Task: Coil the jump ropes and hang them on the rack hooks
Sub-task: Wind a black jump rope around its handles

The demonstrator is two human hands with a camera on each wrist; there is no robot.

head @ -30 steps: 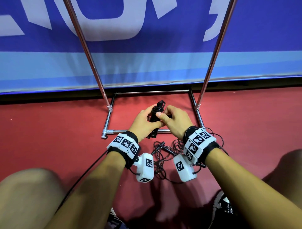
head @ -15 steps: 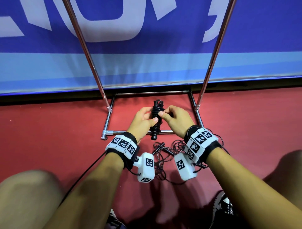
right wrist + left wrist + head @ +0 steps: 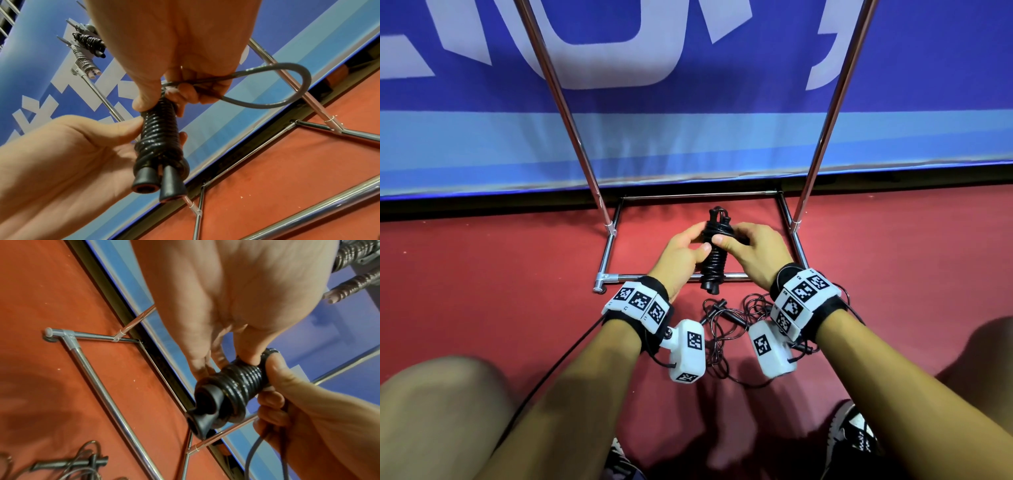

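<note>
Two hands hold one black jump rope [image 3: 714,253] upright above the red floor [image 3: 482,274], its cord wound tightly round both handles. The left hand [image 3: 681,255] grips the bundle's middle; the right hand [image 3: 751,248] pinches the top, with a free loop of cord [image 3: 287,84] sticking out. Coiling looks nearly done; the next move is probably tucking that loop, then lifting to the rack [image 3: 822,144]. Open space lies between the rack's uprights. A loose rope [image 3: 726,329] lies tangled under the wrists, a possible snag.

Black coiled jump rope [image 3: 714,253] upright; loose rope [image 3: 726,329] tangled on floor
</note>
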